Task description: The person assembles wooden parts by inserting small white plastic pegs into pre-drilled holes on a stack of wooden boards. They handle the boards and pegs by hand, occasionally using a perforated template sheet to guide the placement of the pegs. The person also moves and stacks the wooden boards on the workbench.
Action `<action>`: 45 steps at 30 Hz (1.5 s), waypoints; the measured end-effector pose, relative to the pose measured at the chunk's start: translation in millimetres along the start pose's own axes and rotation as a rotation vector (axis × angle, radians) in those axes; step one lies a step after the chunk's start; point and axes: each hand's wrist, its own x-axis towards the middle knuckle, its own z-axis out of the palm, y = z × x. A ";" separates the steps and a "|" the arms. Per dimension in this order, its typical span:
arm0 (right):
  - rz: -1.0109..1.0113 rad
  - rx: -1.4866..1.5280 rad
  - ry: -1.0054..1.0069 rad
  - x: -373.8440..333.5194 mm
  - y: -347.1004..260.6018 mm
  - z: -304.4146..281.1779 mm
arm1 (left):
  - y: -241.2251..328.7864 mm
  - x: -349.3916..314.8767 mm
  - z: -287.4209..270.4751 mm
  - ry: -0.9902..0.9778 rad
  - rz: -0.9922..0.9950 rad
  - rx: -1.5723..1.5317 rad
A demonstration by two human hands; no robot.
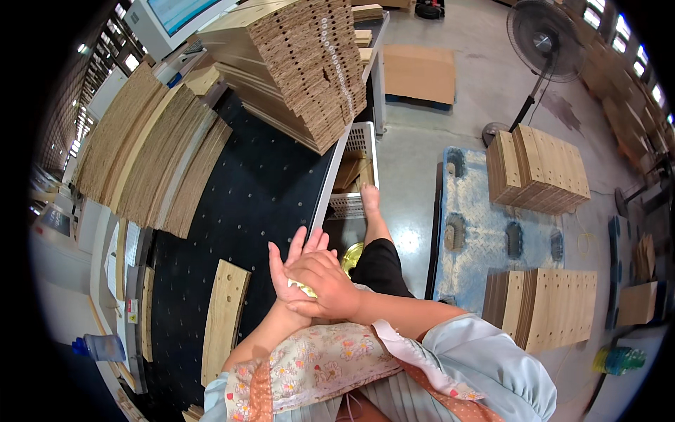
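Note:
My left hand (290, 264) is palm up at the edge of the black worktop, fingers stretched out and spread. Across its palm lies my right hand (323, 276), its fingers curled over and pressing a small crumpled white-and-yellow piece (302, 287) against it. Most of that piece is hidden, so its kind cannot be told. To the left of my hands, a curved wood-veneered board (223, 316) with small holes lies alone on the worktop (260, 193).
Tall stacks of drilled boards (302, 77) and curved boards (158, 158) occupy the worktop. A white plastic crate (373, 151) stands beside it, with my foot (370, 199) at its edge. Right are a blue pallet (471, 239) bearing board stacks (538, 169) and a standing fan (541, 42).

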 end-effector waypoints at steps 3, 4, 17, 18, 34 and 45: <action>0.013 -0.078 0.022 -9.2 32.2 5.5 | -6.2 6.1 -10.7 -0.048 -0.110 -0.004; 0.091 -0.077 -0.028 -12.0 56.5 2.6 | -11.7 6.1 -7.6 -0.018 -0.158 0.018; 2.033 0.554 0.160 -149.9 167.8 30.5 | 4.7 31.2 -31.9 -0.140 0.377 2.530; 2.055 0.657 0.228 -149.8 176.8 37.8 | 2.6 33.1 -31.3 -0.135 0.363 2.564; 1.615 0.256 0.079 -124.6 270.4 64.5 | 2.4 38.3 -27.0 -0.158 0.343 2.541; 0.840 0.056 -0.817 -133.3 127.3 24.6 | 53.0 37.6 -66.0 -0.155 0.207 1.310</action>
